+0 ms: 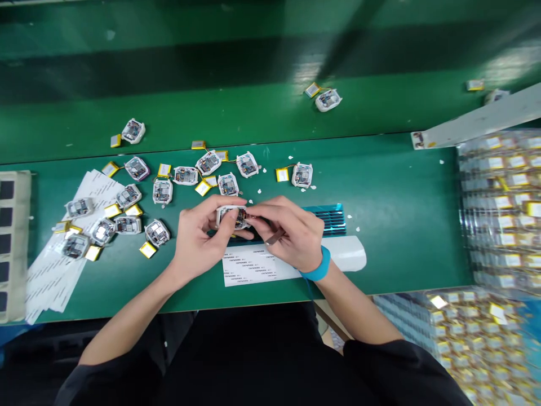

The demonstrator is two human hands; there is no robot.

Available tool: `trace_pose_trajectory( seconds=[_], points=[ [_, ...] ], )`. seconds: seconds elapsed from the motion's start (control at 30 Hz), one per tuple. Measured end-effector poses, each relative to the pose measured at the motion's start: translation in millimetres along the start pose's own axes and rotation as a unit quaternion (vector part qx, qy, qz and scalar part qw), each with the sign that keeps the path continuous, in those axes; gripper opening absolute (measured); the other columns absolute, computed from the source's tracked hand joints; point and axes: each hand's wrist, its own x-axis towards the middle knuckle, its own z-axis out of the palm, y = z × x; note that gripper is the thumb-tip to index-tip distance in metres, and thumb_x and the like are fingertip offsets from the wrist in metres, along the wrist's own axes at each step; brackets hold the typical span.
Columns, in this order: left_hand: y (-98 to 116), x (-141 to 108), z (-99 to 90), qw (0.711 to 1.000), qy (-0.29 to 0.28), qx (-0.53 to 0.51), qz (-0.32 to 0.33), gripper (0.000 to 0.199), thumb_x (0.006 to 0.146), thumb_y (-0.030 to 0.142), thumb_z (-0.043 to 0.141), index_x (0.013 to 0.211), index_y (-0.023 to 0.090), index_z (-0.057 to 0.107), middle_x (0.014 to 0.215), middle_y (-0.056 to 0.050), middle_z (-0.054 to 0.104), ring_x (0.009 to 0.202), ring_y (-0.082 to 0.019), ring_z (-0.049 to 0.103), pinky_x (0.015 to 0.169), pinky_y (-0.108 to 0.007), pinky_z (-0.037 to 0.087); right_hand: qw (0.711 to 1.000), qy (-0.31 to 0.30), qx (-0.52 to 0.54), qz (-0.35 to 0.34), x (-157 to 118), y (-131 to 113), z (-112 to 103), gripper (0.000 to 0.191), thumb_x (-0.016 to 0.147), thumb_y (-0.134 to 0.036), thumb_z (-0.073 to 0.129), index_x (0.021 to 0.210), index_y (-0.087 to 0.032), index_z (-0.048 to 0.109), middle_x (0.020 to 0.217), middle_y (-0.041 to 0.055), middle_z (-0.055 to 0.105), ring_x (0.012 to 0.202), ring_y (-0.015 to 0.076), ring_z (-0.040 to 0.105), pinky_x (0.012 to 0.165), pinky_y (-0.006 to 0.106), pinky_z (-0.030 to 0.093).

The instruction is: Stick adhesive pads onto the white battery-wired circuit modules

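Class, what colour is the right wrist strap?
The wrist strap is bright blue, best in head view.

Green workbench runs across the view. Past its right end, clear plastic trays of yellow-labelled pouch batteries are stacked, with more trays below them. White printed label sheets lie on its left end, beside a grey foam tray with dark square pockets. A white metal rail sits behind its far right corner. Behind it, a second green bench holds a white-cased module and loose batteries.
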Motion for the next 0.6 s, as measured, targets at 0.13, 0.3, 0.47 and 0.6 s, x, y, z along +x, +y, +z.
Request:
trace_pose_trajectory(
  seconds=[0.13,0.3,0.47,0.6],
  points=[
    [1.9,1.0,-2.3,0.999,-0.026,-0.011,-0.031,0.013,0.094,0.029,0.069,0.095,0.018,0.074,0.064,0.001,0.072,0.051,-0.019,0.075,0.045,-0.023,0.060,0.999,0.033,0.013,0.029,1.5,-0.7,0.6,0.021,0.093,-0.003,0.062,0.103,-0.020,0.068,0.094,0.0025,0.075,0.079,0.0122,0.072,0.063,0.022,0.058],
    [2.9,4.2,-4.8,0.991,-0.064,-0.088,-0.073,0.014,0.093,0.031,0.071,0.093,0.017,0.072,0.066,0.001,0.073,0.052,-0.019,0.076,0.051,-0.023,0.064,0.999,0.025,-0.019,0.006,-1.0,3.1,-2.0,0.030,0.092,0.001,0.059,0.107,-0.021,0.070,0.098,0.0021,0.078,0.080,0.0114,0.074,0.063,0.021,0.059],
    [3.5,6.6,-5.9,0.987,-0.070,-0.117,-0.081,0.020,0.091,0.036,0.075,0.091,0.016,0.071,0.068,0.000,0.076,0.054,-0.019,0.077,0.052,-0.023,0.064,0.998,0.010,-0.058,-0.021,-2.6,4.3,-2.3,0.031,0.094,-0.001,0.057,0.113,-0.022,0.069,0.101,0.0016,0.080,0.081,0.0121,0.076,0.065,0.021,0.061],
    [2.3,7.3,-6.5,0.989,-0.060,-0.099,-0.087,0.018,0.092,0.033,0.072,0.095,0.015,0.070,0.066,0.000,0.075,0.056,-0.021,0.078,0.054,-0.023,0.064,0.992,0.023,-0.125,0.028,-0.4,5.0,-0.9,0.032,0.092,-0.001,0.058,0.114,-0.022,0.069,0.095,-0.0001,0.081,0.069,0.0106,0.074,0.061,0.020,0.060]
  ],
)
